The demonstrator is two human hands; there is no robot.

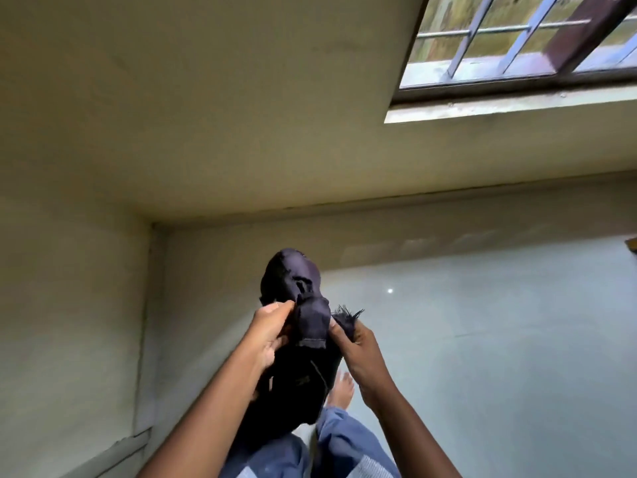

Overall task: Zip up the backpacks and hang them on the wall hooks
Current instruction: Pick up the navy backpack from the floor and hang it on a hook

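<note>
I hold a dark purple-black backpack (pixel 303 298) up in front of me with both hands, near a corner of the room. My left hand (pixel 267 334) pinches the fabric at its left side. My right hand (pixel 356 346) grips a frayed edge on its right side. The top of the bag bunches up above my fingers, and its lower part hangs down between my forearms. I cannot see a zipper clearly, and no wall hook is in view.
Cream walls (pixel 206 115) meet in a corner to the left. A barred window (pixel 517 39) is at the upper right. The pale grey floor (pixel 482 322) spreads to the right. My blue trouser legs (pixel 344 439) and a bare foot (pixel 343 388) show below.
</note>
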